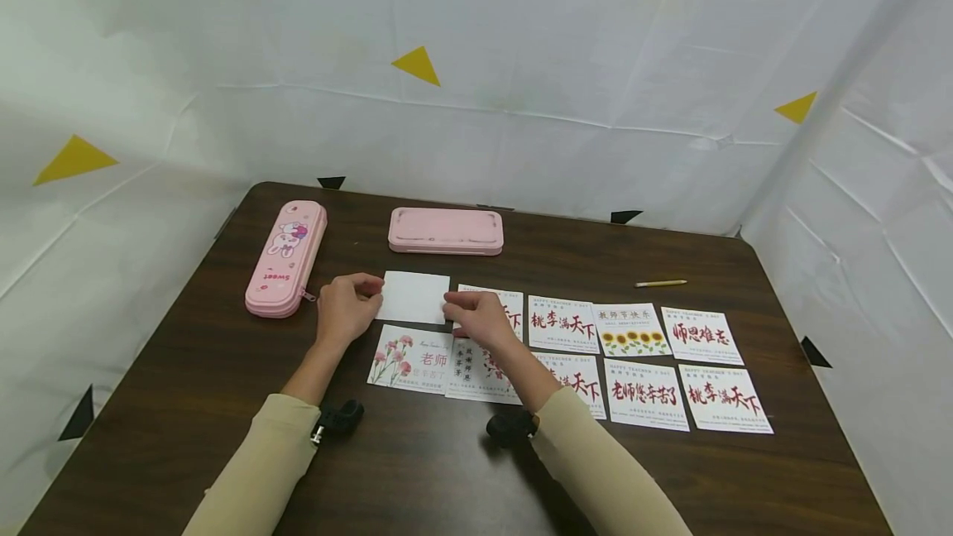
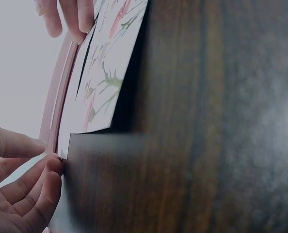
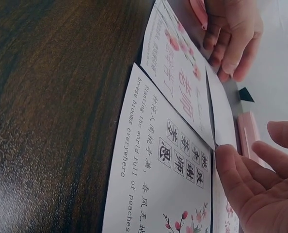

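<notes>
A blank white card [image 1: 415, 298] lies face up between my two hands, at the left end of the back row of cards. My left hand [image 1: 347, 304] touches its left edge with thumb and fingertips; in the left wrist view those fingertips [image 2: 56, 165] meet the card's corner. On the other side, my right hand [image 1: 480, 319] has its fingertips at the right edge, with the thumb held apart. Just in front lies a carnation card [image 1: 409, 358]. Beside it, a card with boxed characters [image 3: 158, 160] is partly covered by my right hand and forearm in the head view.
Several printed cards [image 1: 648, 394] continue in two rows to the right. Behind them lies a yellow pencil [image 1: 661, 283]. One pink pencil case [image 1: 286, 259] stands left of my left hand; another pink case [image 1: 446, 232] sits behind the blank card. White sheeting [image 1: 521, 106] rises behind the table.
</notes>
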Demonstrator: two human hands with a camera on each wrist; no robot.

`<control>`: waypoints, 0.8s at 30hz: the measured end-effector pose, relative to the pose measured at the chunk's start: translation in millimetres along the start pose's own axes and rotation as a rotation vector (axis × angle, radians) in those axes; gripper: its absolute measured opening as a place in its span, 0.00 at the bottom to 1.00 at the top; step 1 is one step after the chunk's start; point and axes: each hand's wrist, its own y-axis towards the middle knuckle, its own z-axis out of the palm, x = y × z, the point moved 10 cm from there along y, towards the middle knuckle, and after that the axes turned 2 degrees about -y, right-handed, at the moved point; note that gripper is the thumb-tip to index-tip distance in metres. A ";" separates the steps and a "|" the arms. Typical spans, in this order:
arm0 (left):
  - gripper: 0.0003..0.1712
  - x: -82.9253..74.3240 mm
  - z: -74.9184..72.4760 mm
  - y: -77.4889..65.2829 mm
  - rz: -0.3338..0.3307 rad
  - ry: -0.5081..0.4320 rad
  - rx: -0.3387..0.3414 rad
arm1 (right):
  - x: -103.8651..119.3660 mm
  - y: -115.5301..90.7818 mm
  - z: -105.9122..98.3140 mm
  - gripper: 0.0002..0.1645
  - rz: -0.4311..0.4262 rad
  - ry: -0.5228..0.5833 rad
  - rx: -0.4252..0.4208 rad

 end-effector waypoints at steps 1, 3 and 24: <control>0.09 -0.1 -0.2 0.2 -0.002 0.000 -0.003 | 0.0 -0.1 0.0 0.21 -0.001 0.000 0.001; 0.09 -0.7 -0.7 0.3 0.000 0.001 -0.006 | 0.0 -0.2 0.2 0.21 -0.004 0.000 0.005; 0.09 -10.7 -6.9 -2.0 0.036 0.028 -0.047 | 11.3 -6.9 -23.8 0.23 -0.085 0.065 -0.004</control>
